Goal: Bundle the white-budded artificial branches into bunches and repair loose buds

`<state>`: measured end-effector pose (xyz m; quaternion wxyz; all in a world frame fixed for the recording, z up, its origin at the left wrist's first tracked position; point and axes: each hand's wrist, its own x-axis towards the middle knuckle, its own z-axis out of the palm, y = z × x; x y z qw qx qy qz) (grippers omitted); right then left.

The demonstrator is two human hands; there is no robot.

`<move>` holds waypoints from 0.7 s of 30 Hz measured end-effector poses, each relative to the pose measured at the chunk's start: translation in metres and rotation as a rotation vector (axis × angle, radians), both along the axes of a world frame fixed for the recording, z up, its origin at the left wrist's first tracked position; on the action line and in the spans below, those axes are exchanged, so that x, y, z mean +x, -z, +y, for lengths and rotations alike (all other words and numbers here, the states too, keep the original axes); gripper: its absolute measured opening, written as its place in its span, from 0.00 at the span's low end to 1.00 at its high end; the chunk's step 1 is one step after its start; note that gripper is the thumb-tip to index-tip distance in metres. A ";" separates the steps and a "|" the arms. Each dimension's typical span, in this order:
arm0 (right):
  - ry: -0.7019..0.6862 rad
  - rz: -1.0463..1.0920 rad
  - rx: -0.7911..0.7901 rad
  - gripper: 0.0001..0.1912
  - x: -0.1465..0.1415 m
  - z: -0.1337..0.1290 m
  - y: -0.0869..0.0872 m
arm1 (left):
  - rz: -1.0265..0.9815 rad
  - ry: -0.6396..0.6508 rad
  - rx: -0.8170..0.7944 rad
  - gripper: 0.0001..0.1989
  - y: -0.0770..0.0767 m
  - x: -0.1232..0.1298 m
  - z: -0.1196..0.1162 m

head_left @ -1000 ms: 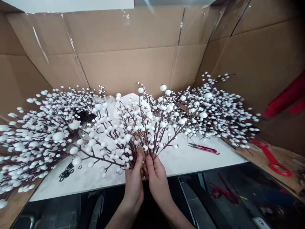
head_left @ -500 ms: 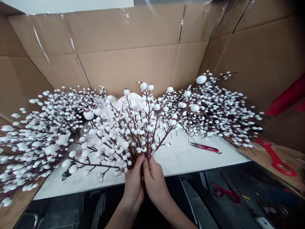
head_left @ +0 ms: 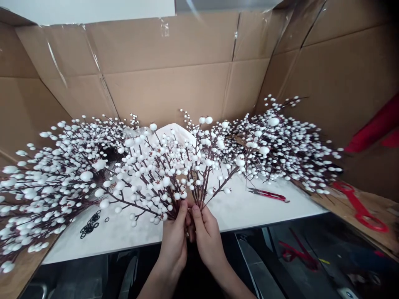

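White-berried branches with dark brown stems [head_left: 156, 170] fan out over the table's near middle, gathered at their bases in both hands. My left hand [head_left: 176, 234] is closed round the stems of the larger, left-leaning part. In my right hand [head_left: 207, 232] are the stems of the smaller part, its thumb pressed on them. The two hands are side by side, with a narrow gap between the thumbs. The lower stem ends are hidden by the fingers.
Berry branches are heaped at left [head_left: 46, 178] and right [head_left: 286, 145]. Red-handled snips [head_left: 269, 194] lie on the white tabletop [head_left: 243, 211]; black rings [head_left: 90, 226] lie near its left end. Red scissors [head_left: 358, 207] rest at right. Cardboard walls [head_left: 171, 87] stand behind.
The thumbs have moved slightly apart, and the held branches have spread into two parts with a gap between them. More of the black rings now shows.
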<state>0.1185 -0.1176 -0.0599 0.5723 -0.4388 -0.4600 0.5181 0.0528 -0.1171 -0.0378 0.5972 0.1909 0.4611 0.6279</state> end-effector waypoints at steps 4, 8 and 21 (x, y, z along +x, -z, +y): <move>0.002 -0.012 0.013 0.19 0.003 0.000 0.001 | -0.027 0.003 -0.014 0.22 -0.001 -0.002 0.003; -0.011 -0.061 0.015 0.20 0.009 0.002 0.005 | -0.064 0.015 -0.010 0.23 0.000 -0.005 0.007; 0.066 -0.102 0.111 0.21 0.016 0.001 0.000 | -0.066 0.016 0.198 0.25 0.005 -0.003 0.010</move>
